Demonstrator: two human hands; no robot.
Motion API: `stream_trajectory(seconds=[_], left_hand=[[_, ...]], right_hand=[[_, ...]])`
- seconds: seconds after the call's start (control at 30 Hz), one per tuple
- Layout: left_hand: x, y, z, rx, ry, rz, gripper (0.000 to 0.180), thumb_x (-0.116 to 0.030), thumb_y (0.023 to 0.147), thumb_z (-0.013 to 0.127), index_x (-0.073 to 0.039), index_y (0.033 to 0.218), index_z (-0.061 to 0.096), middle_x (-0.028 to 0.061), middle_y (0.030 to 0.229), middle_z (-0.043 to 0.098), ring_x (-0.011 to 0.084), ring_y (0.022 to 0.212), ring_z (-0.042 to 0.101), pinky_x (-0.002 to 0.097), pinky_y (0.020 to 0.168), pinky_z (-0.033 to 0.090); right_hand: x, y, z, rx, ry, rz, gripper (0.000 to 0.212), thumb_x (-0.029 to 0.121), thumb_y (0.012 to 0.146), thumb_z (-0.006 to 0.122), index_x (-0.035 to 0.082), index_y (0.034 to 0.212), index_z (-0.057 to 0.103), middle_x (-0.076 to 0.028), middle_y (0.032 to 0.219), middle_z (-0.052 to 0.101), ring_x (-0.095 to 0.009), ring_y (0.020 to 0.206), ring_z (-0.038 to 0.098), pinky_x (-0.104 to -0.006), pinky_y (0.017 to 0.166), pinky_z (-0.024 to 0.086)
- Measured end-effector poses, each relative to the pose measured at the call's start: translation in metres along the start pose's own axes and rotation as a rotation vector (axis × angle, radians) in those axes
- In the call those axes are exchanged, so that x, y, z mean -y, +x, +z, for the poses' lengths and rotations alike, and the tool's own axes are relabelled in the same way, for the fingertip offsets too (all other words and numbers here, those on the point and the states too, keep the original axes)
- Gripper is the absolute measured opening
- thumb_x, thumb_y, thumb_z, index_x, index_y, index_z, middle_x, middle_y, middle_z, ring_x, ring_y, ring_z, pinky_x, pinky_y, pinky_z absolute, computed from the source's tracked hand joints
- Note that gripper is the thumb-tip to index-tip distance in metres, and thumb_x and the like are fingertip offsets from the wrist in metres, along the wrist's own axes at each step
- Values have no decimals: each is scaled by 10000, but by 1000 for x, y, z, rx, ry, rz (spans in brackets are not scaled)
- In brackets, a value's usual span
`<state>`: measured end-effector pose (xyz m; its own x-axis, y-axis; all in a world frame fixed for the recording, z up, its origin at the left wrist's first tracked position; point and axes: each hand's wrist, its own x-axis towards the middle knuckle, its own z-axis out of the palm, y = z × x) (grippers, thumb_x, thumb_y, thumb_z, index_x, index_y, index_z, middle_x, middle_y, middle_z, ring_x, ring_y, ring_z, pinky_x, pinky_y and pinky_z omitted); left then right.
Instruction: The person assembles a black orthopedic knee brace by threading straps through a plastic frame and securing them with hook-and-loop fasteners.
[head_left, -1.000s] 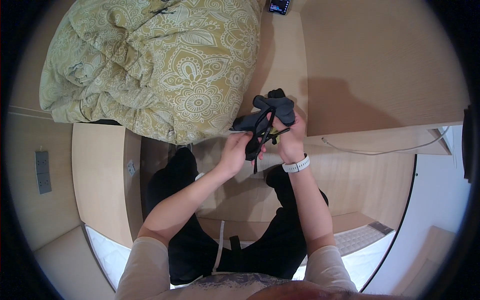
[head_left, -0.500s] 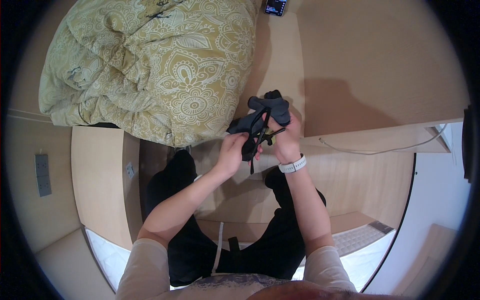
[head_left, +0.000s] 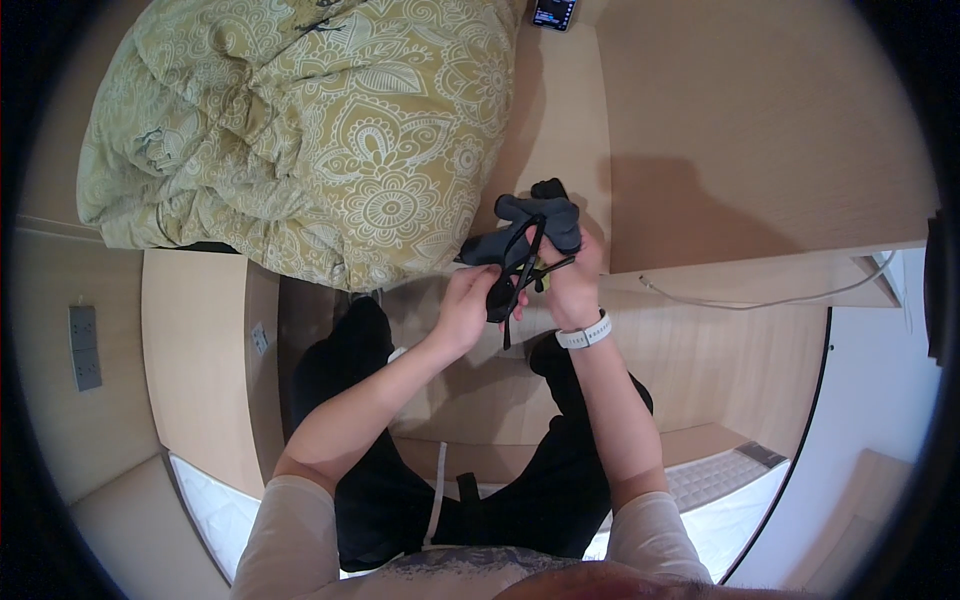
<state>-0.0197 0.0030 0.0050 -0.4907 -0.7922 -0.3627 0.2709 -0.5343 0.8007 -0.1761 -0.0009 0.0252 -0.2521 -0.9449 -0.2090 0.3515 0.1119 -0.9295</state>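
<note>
Black glasses with thin arms are between my two hands, over the gap in front of the wooden ledge. My left hand is closed on their lower left part, with thumb and fingers pinched together. Dark grey cloth, bundled and folded with a black end, rests in my right hand, whose fingers curl round it from below. The glasses' arms cross in front of this cloth. A small yellowish patch shows between the hands; what it belongs to is hidden. A white watch band circles my right wrist.
A yellow-green patterned duvet bulges at the far left, close to the cloth. A phone lies on the ledge at the far end. The wooden panel rises on the right, with a white cable below it.
The glasses have tilted slightly, their arms shifting a little to the right. My hands and the grey cloth are almost where they were.
</note>
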Motion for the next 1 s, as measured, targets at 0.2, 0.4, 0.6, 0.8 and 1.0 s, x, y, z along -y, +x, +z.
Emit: stream_trajectory(seconds=[0.2,0.4,0.6,0.8,1.0], left_hand=[[2,-4,-10,-16,-40,41,363,-167,1012,322,76,998,591,167,831,679,229,660,655,326,562,507],[-1,-1,-2,-7,-57,51,352,-131,1010,320,90,972,592,171,825,680,231,665,653,338,666,525],[6,0,-14,-8,-29,63,359,-134,1011,316,92,1004,595,167,830,682,227,663,653,331,649,523],[5,3,-7,19,-11,65,373,-144,1013,314,77,1010,614,151,825,686,209,650,654,302,540,509],[4,2,-5,-4,-21,53,371,-155,1016,317,70,1009,612,141,821,686,200,640,655,294,504,499]], right_hand=[[1,-8,27,-23,-88,175,152,108,893,731,62,940,593,2,638,580,-109,398,488,-263,337,355],[7,0,5,4,120,41,147,46,916,681,13,1050,629,-18,970,674,-121,869,612,-279,826,491],[-7,-5,15,54,-12,258,126,60,917,687,39,1026,628,-11,872,665,-115,659,605,-272,504,483],[7,-6,17,-16,37,107,94,73,921,681,45,976,611,-22,760,634,-132,473,548,-269,361,398],[3,-3,15,11,65,185,75,63,927,664,42,972,608,-28,786,635,-133,487,547,-264,362,393]])
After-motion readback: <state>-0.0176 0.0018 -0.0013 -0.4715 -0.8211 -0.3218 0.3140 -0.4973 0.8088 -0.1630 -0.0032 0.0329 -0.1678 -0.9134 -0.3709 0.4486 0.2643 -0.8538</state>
